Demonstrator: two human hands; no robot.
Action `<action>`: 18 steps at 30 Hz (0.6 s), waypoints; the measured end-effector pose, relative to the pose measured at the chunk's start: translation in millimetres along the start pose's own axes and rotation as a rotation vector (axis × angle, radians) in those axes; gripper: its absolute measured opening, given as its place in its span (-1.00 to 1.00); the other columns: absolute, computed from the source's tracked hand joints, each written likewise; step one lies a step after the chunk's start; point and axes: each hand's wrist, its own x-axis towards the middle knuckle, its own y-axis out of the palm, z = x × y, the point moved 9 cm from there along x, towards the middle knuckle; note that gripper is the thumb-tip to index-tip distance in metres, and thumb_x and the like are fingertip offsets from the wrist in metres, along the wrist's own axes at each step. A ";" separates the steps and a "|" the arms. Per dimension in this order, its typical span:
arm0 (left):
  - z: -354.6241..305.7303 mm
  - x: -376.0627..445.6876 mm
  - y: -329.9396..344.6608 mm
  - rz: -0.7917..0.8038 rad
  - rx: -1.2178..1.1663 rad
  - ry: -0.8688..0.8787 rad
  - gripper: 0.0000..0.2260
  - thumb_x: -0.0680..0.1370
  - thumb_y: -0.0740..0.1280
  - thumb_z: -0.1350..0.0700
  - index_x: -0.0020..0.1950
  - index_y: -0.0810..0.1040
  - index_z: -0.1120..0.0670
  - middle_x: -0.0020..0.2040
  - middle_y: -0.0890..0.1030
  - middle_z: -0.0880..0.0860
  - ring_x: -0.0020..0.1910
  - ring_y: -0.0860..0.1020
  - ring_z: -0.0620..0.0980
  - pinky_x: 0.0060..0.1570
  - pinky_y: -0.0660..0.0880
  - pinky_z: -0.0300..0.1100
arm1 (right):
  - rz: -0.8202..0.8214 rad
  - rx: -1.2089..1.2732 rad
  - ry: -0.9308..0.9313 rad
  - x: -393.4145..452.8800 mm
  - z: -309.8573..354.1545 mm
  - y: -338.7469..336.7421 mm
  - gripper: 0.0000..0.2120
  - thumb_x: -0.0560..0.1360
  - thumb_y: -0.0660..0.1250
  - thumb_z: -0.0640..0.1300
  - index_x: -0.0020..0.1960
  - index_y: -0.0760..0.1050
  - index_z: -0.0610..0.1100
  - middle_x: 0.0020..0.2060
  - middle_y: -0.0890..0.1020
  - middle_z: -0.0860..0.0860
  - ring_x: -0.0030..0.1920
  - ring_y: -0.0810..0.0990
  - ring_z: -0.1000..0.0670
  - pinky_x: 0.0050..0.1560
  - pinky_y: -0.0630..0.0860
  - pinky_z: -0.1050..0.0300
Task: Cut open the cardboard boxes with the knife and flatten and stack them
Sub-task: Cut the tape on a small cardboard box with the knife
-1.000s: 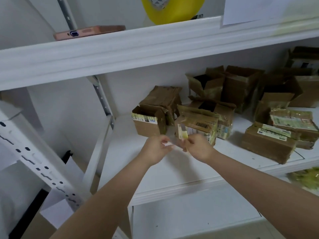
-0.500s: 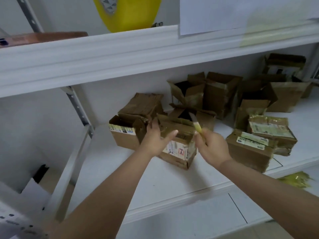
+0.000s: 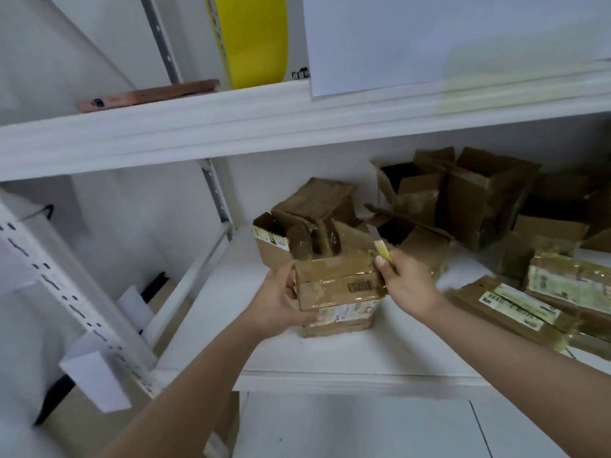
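**boxfan22:** Both hands are now closing in on one box point(image 3: 337, 294), where half a second back the left was only reaching for its top with fingers spread. It's sitting near the front of the lower shelf point(image 3: 330, 365), pulled out from the pile, taped face with the barcode tilting up toward the camera.

**tapecutter:** Yep. Left hand point(image 3: 277, 302) is wrapping round the left end, so that grip is holding the box steady. Right hand point(image 3: 408, 285) is curling round the yellow-handled knife point(image 3: 380, 244), blade poking up and away just past the box's top right corner, with the thumb pressing against that corner.

**boxfan22:** So is cutting starting?

**tapecutter:** Not yet, I'd say. Blade isn't touching the tape, far as I can tell. Looks like they're lining it up for the seam. Other boxes point(image 3: 463, 206) behind are standing open but unflattened, and a few flatter ones point(image 3: 515, 309) are lying to the right, so plenty is left.
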 end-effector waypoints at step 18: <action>-20.6 -44.6 -38.8 -0.221 0.251 0.098 -0.12 0.21 0.62 0.10 0.42 0.27 -0.10 0.23 0.34 -0.10 0.20 0.40 -0.08 0.20 0.36 -0.24 | 0.072 -0.379 -0.820 -43.0 104.2 42.9 -0.63 0.55 -0.11 0.16 0.00 0.42 0.03 -0.16 0.60 0.08 -0.20 0.56 -0.12 -0.37 0.38 0.11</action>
